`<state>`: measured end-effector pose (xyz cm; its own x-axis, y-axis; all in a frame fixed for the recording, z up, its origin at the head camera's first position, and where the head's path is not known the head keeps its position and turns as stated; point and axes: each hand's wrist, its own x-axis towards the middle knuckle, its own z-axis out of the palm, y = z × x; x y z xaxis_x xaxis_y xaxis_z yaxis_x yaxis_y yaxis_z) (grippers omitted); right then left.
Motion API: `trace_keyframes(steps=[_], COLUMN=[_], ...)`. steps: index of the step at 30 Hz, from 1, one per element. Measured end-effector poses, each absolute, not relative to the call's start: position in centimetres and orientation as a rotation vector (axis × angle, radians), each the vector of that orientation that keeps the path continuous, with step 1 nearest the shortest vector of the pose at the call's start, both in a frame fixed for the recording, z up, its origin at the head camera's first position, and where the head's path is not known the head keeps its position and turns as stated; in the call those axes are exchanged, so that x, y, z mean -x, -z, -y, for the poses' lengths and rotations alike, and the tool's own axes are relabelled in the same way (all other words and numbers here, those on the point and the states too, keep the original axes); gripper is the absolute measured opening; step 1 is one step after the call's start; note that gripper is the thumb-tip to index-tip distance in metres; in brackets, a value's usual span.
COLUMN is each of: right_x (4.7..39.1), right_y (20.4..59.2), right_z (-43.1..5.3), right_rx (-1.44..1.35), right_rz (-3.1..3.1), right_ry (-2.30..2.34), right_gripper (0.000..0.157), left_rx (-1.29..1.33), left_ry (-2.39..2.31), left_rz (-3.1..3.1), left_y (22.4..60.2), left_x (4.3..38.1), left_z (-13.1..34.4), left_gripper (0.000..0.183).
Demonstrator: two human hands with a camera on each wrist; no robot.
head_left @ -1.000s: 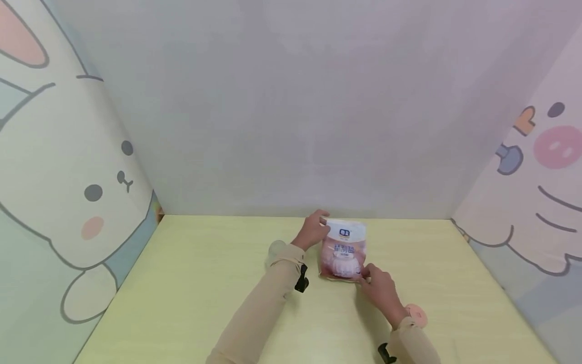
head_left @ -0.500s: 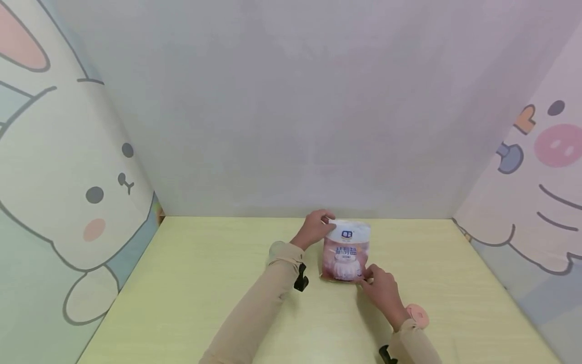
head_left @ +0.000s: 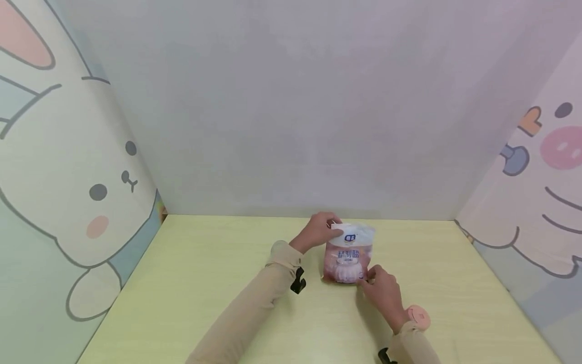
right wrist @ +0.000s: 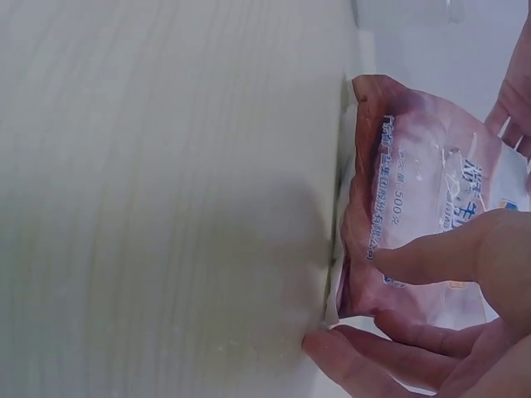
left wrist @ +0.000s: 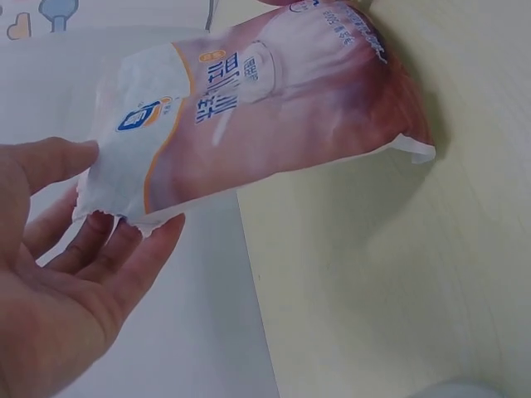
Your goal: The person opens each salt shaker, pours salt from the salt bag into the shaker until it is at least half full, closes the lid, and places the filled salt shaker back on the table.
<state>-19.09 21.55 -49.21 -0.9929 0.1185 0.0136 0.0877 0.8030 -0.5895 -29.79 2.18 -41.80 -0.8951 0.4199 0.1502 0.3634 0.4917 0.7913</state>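
A bag of salt (head_left: 349,255), white at the top and reddish-pink below with blue print, is at the back middle of the table. In the left wrist view its white end is raised off the table, while the lower end rests near the surface. My left hand (head_left: 317,231) pinches the white end at its left corner, thumb in front and fingers behind. At the lower right corner, my right hand (head_left: 383,290) grips the bag; in the right wrist view the thumb (right wrist: 431,259) lies on the printed front and the fingers lie behind its edge.
A clear round container (head_left: 279,246) stands beside my left wrist, partly hidden by the sleeve. A pink disc (head_left: 418,317) shows by my right wrist. The pale yellow table (head_left: 204,263) meets a grey back wall (head_left: 291,126), with cartoon-printed walls on both sides.
The bag's top has shifted slightly right, and my left hand has moved right with it. My right hand has stayed at the lower corner.
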Motion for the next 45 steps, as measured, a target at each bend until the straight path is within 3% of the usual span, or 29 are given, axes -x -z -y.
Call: trace_keyframes(steps=[9,27,45], right_x=[19.2,19.3,18.2], right_y=[49.4,50.0,49.8], right_z=[-21.4,-22.7,-21.9], right_rx=[0.219,0.167,0.153], right_rz=[2.966,2.968,2.88], right_ry=[-0.912,-1.0,-1.058], right_gripper=[0.045,0.02,0.033], left_rx=[-0.772,-0.8,-0.852], left_ry=[-1.382,-1.426,-1.447], left_rz=[-2.659,-2.634,-2.617], left_y=[41.7,41.6,41.2], left_x=[28.7,26.0,24.1], left_z=[-2.2,-2.0,-2.5], left_gripper=[0.015,0.012,0.013])
